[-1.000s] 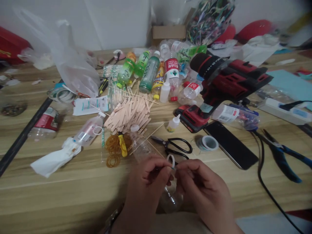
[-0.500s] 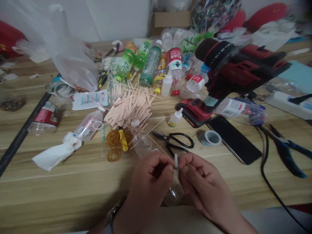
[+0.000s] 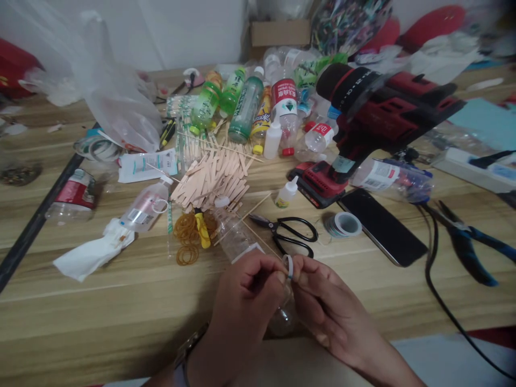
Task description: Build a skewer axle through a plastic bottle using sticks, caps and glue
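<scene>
Between the fingertips of both hands, near the table's front, is a small white ring (image 3: 287, 265) stood on edge, its kind unclear. My left hand (image 3: 253, 290) pinches it from one side, thumb against forefinger. From the other side my right hand (image 3: 322, 301) is closed on it in a pinch as well. Under the hands lies a clear plastic bottle (image 3: 237, 236), its base showing below them and its neck toward the wooden sticks. Just beyond the fingers are black-handled scissors (image 3: 296, 230) and a thin stick (image 3: 258, 234).
A red and black cordless drill (image 3: 363, 118) stands at right, beside a phone (image 3: 382, 226), a tape roll (image 3: 344, 224) and pliers (image 3: 463, 236). Further back are flat wooden sticks (image 3: 213, 174), rubber bands (image 3: 187, 234), a small glue bottle (image 3: 287, 193) and several drink bottles (image 3: 248, 107).
The white ring has turned, so its round opening shows more. My right hand has tilted slightly, and the whole view has shifted a little.
</scene>
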{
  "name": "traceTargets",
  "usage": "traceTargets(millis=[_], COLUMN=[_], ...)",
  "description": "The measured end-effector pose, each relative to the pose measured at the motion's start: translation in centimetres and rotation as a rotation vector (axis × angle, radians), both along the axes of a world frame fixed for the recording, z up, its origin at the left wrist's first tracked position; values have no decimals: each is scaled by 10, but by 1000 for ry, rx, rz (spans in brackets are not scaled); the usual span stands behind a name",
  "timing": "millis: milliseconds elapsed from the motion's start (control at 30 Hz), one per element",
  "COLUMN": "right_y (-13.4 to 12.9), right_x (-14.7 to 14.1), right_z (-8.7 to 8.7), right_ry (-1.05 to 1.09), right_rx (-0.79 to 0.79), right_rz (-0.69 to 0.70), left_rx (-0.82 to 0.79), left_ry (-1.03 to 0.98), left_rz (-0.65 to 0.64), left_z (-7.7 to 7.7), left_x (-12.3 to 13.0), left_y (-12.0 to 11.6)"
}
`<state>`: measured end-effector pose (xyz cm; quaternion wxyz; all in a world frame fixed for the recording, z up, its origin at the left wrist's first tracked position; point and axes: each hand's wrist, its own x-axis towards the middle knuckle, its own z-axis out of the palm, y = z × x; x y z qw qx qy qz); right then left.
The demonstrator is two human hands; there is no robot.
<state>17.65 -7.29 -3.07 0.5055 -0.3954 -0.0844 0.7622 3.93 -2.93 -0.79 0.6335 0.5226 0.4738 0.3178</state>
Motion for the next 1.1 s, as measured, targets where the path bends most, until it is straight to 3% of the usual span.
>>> traceTargets(millis=[300,500,767,1100], right_y=[-3,-3,-2,2], right_x=[-1,3,6,5], right_z=[-11,-2,10,16], right_ry=[88,15,-219,-276], right_rx=[17,41,63,43], right_rz=[-13,6,-21,-7], left_rx=[-17,-96,-328,-293], left_ry=[-12,-56,-179,-134], left_rz=[16,12,42,5], left_z=[0,4,-7,-6], left_x=[0,1,1,1], left_y=[-2,0,7,7])
